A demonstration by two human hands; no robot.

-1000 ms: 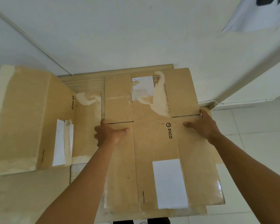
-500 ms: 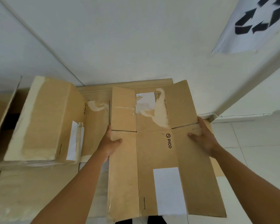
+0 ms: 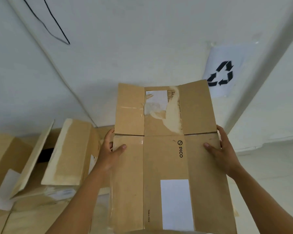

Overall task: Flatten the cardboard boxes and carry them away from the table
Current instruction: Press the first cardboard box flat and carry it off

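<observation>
A flattened brown cardboard box [image 3: 164, 159] with a PICO print and a white label is held up in front of me, its far flaps raised toward the wall. My left hand [image 3: 109, 152] grips its left edge, thumb on top. My right hand [image 3: 222, 152] grips its right edge the same way. To the left, other brown boxes [image 3: 71, 154] lie stacked and leaning, one with an open flap [image 3: 34, 157].
A white wall stands close ahead with a paper recycling sign [image 3: 222, 71] at the right. A thin black cable [image 3: 52, 22] hangs on the wall at upper left. More flat cardboard [image 3: 34, 218] lies below the left boxes. Pale floor tiles [image 3: 267, 166] show at the right.
Both hands moved from pressing on the flat box to gripping its side edges and have lifted it off the pile. The view has tilted up toward the wall.
</observation>
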